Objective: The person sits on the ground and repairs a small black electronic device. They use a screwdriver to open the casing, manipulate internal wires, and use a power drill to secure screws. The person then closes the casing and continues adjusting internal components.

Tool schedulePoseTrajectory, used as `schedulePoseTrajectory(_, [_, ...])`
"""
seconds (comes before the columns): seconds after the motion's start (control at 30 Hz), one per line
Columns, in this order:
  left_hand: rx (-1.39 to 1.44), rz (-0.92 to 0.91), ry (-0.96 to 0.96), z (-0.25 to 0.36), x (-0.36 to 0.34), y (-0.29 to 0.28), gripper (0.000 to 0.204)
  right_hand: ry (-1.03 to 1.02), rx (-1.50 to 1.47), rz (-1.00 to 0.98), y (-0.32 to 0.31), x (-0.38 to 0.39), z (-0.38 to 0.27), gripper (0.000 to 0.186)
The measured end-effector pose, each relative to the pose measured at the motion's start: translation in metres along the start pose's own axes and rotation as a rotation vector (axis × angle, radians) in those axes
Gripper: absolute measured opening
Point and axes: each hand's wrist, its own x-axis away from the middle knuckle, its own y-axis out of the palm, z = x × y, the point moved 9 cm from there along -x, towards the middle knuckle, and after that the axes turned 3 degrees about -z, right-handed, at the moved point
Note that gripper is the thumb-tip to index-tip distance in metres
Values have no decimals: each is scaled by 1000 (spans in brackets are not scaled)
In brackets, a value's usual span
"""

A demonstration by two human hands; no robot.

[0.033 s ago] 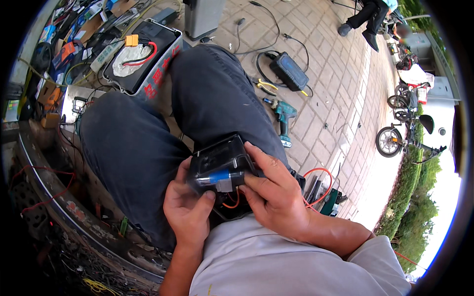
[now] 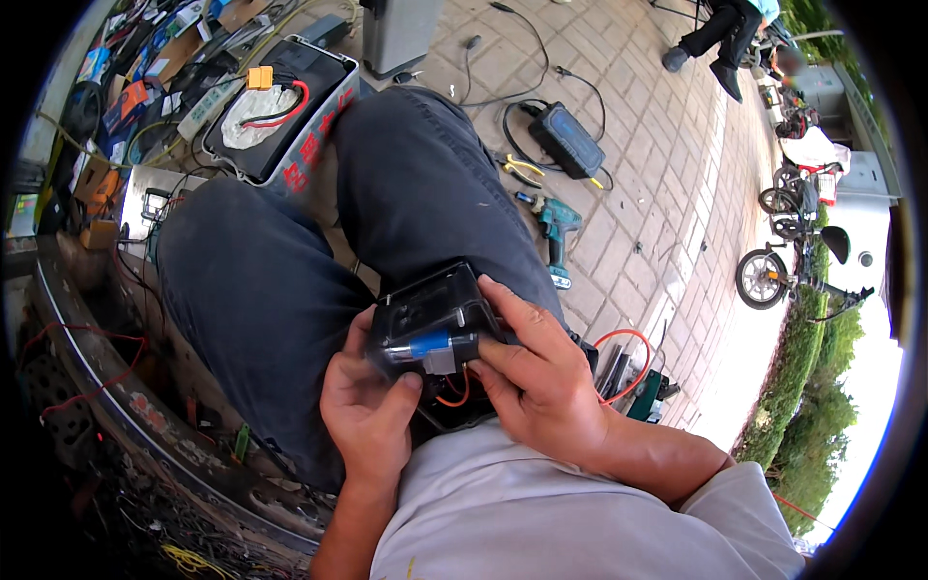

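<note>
A black box-shaped electrical unit (image 2: pixel 430 309) rests on my lap, over dark trousers. A blue cylindrical part (image 2: pixel 428 345) shows on its near face, and orange wires (image 2: pixel 452 398) loop beneath it. My left hand (image 2: pixel 372 418) grips the unit from the lower left with the thumb pressed near the blue part. On the right side my right hand (image 2: pixel 536 372) clasps it, fingers curled over the top edge. Both hands hold the same unit close to my grey shirt.
On the paving lie a black open case with an orange connector (image 2: pixel 280 106), a black charger (image 2: pixel 568 137), yellow-handled pliers (image 2: pixel 517 166) and a teal cordless drill (image 2: pixel 558 227). A grey metal box (image 2: pixel 401 34) stands beyond. Scooters (image 2: pixel 773 271) park at right; another person's legs (image 2: pixel 715 29) show at top.
</note>
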Motion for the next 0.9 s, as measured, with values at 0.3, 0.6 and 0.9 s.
schedulePoseTrajectory(0.3, [6,-32,31,2,-1,0,26,-53,211,-94,2,-10,-10,28])
schedulePoseTrajectory(0.6, [41,-29,-17,-1,0,3,27,-102,320,-220,-2,-20,-21,27])
schedulePoseTrajectory(0.9, [52,-41,-52,0,-4,7,27,-140,239,-69,-6,-14,-20,26])
